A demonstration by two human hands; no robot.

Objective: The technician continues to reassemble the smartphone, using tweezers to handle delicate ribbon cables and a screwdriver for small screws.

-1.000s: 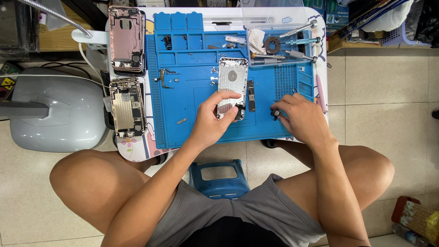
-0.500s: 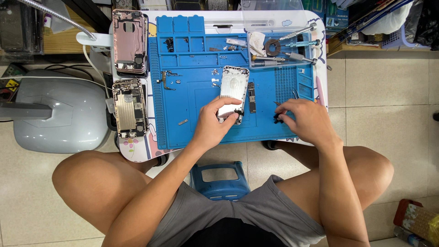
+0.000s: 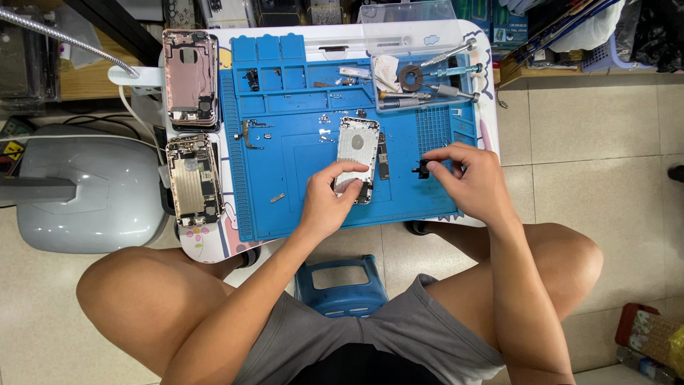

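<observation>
On the blue work mat (image 3: 299, 192) lies a silver phone back shell (image 3: 358, 150). My left hand (image 3: 329, 199) presses on its lower end with the fingers spread over it. To the right, my right hand (image 3: 470, 178) pinches a small black part (image 3: 423, 169) between thumb and fingertips just above the mat. A thin dark strip (image 3: 382, 157) lies beside the shell's right edge.
Two opened phone bodies (image 3: 189, 78) (image 3: 194, 178) lie at the left of the white table. A clear tray (image 3: 420, 78) with screwdrivers and a tape ring stands at the back right. Small screws and brackets dot the mat. A grey stool (image 3: 85, 192) is at left, a blue stool (image 3: 340, 284) below.
My right hand has shifted slightly toward the far side of the mat and lifted the small black part. The left hand stays on the phone shell.
</observation>
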